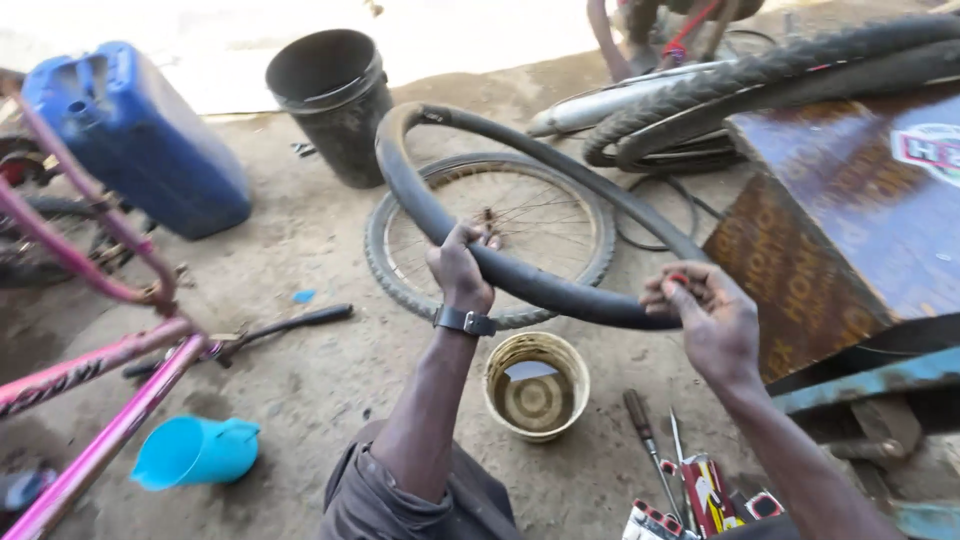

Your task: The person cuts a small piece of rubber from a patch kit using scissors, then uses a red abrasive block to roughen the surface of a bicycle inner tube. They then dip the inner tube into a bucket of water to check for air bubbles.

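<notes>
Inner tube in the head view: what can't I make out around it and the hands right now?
- Inner tube: the part under the right hand, hidden by its fingers; a small red thing there is too small to tell.
- Left hand: its fingertips, wrapped behind the tube.
- Small bucket: the murky water hides its bottom.
- Tools and packets: cut off by the bottom edge.

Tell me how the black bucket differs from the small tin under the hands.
The black bucket is dark, taller and stands far back beside the blue jerrycan; the small tin is pale yellowish, low and sits just below the inner tube held in both hands. The tin holds murky liquid; the bucket's inside looks dark, its contents not discernible. Both are round, open-topped and upright on the dirt floor.
</notes>
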